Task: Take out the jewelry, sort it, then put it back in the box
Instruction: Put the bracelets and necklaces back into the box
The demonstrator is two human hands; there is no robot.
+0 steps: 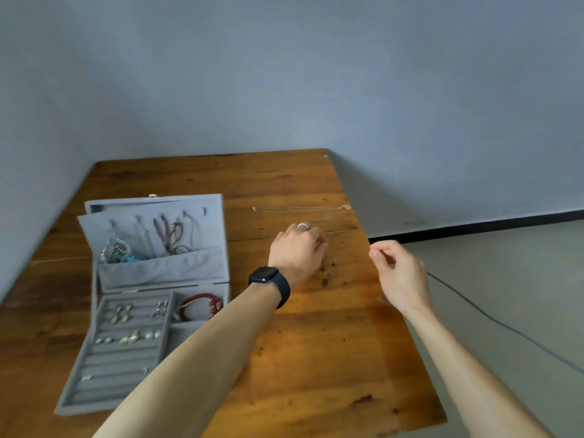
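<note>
The grey velvet jewelry box [94, 387] stands open on the left of the wooden table [316, 358]. Its tray holds earrings [121, 314], small studs [129, 338] and a red bead bracelet [202, 306]. Cords and a turquoise pendant [117, 249] hang in the lid [189, 267]. A silver necklace [300, 208] lies stretched out on the table beyond my hands. My left hand [298, 251], with a ring and a black watch, curls its fingertips down on a faint thin chain [343, 231]. My right hand [398, 273] pinches thumb and forefinger together at the table's right edge, seemingly on the chain's other end.
A second faint chain [335, 218] lies just below the silver necklace. The table's right edge runs close past my right hand. On the grey floor to the right lies a dark cable [505, 330]. Grey walls meet behind the table.
</note>
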